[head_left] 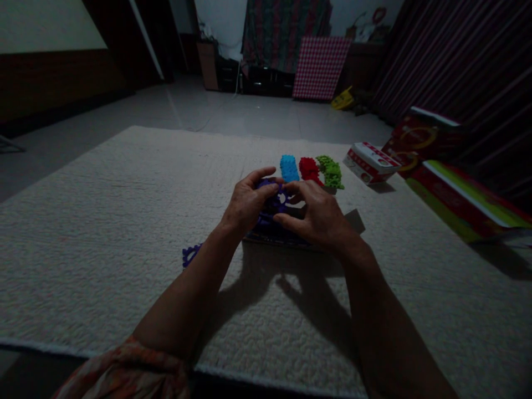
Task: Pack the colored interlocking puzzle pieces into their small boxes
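Observation:
Both hands meet at a purple toothed plastic piece (282,198) with a round hole, near the middle of the view. My left hand (249,200) is closed on its left side, thumb across the front. From the right, my right hand (318,213) pinches its edge with the fingertips, the thumb lower down. Under the hands sits a low box (274,238) with more purple pieces in it, mostly hidden by the hands. Another purple toothed piece (191,255) lies left of my left forearm, partly covered by it.
Beyond the hands stand blue (289,168), red (310,170) and green (331,172) groups of toothed pieces. A white and red carton (372,162) and larger red boxes (424,138) are at the right. All rest on a pale quilted cover (124,221).

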A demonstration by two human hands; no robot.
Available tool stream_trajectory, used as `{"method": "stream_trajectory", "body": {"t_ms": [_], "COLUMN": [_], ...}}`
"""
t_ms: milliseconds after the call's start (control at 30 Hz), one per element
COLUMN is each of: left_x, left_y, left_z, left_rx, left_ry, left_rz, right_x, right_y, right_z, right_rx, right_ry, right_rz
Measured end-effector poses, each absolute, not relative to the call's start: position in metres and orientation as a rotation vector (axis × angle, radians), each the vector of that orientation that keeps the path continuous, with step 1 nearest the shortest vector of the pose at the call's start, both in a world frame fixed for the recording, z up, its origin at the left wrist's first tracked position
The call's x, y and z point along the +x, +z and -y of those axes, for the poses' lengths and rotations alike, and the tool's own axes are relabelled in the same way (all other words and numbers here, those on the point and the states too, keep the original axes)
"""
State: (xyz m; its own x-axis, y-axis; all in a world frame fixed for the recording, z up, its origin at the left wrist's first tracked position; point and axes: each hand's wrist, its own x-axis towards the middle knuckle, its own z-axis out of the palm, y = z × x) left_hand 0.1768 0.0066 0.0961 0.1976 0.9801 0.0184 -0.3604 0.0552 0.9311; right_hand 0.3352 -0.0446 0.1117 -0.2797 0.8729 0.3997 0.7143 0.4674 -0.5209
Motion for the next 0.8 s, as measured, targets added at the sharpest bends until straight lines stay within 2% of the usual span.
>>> {"method": "stream_trajectory", "body": {"t_ms": [167, 300, 500, 800], "left_x": [0.174, 0.176, 0.180, 0.179], "left_y": [0.103, 0.102, 0.091, 0.092], "left_z": [-0.005, -0.005, -0.008, -0.006], "left_rx": [0.989, 1.006, 1.068, 1.054], "left_ry": [1.231, 1.186, 1.184, 1.162], "left_rz": [-0.841, -0.835, -0.791, -0.760], "right_x": [0.367, 0.373, 0.354, 0.351], "right_y": [0.116, 0.113, 0.107, 0.105], "right_z": [0.044, 0.043, 0.041, 0.041], "right_rx": [-1.428, -1.735, -1.905, -1.886], "right_ry": [0.515, 0.483, 0.362, 0.304], "right_rz": [2.123, 2.273, 2.392, 2.411]}}
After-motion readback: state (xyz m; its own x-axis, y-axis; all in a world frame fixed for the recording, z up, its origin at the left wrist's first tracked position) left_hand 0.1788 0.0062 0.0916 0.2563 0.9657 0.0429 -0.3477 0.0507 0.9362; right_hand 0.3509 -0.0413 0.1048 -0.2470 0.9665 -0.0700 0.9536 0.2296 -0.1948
